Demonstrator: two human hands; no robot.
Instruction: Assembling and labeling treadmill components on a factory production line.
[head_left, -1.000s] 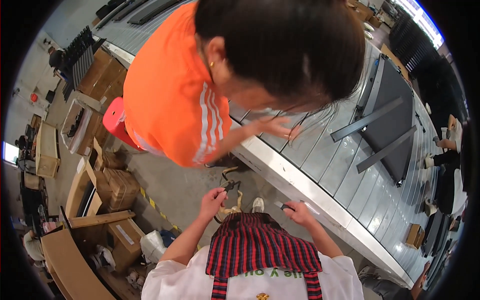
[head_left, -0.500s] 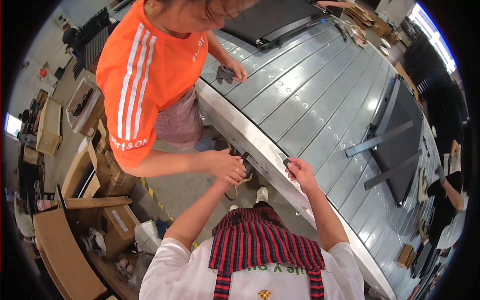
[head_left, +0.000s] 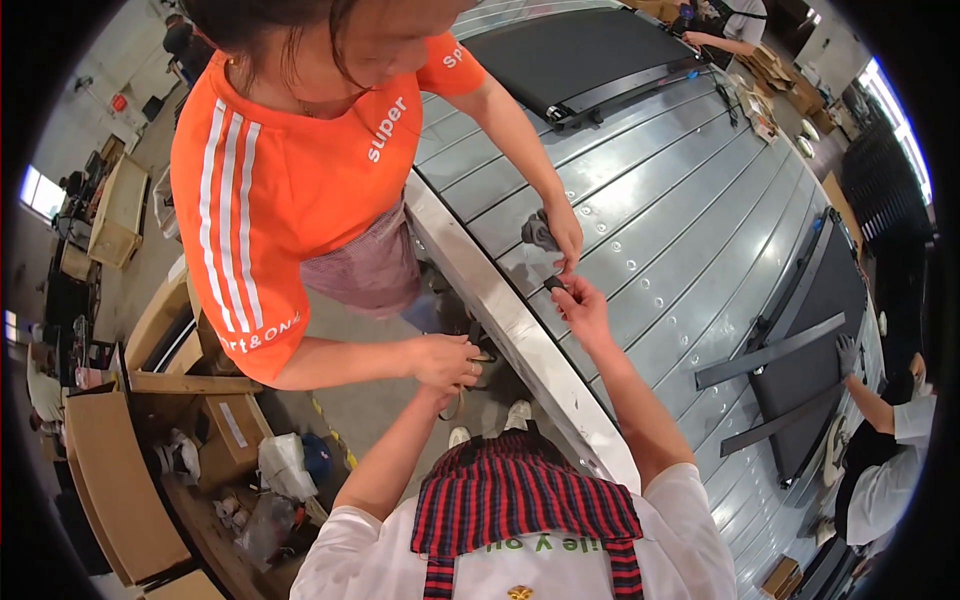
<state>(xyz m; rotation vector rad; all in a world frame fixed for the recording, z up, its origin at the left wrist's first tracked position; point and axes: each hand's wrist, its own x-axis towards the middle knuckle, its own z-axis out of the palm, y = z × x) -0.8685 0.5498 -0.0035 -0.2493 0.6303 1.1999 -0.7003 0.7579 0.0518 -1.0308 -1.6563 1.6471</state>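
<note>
My right hand (head_left: 585, 305) pinches a small black piece (head_left: 553, 283) above the near edge of the slatted metal table. Just beyond it, a co-worker's hand (head_left: 566, 238), with a dark grey glove (head_left: 540, 230) bunched in it, reaches to the same piece with its fingertips. Lower left, off the table's side, my left hand (head_left: 436, 390) meets the co-worker's other hand (head_left: 445, 358), which covers its fingers. A dark item (head_left: 476, 333) and a tan strap (head_left: 458, 408) show beside these two hands; whether my left hand grips them is hidden.
The slatted metal table (head_left: 640, 230) has a pale side rail (head_left: 520, 325). Black panels lie at its far end (head_left: 590, 60) and right side (head_left: 800, 330), with loose dark bars (head_left: 770, 350) on the latter. Another person (head_left: 890, 450) works at right. Cardboard boxes (head_left: 120, 480) crowd the left.
My right hand has moved up and slightly left with the black piece. The co-worker's gloved-item hand has come down and right to meet it. The lower-left hands shifted slightly left.
</note>
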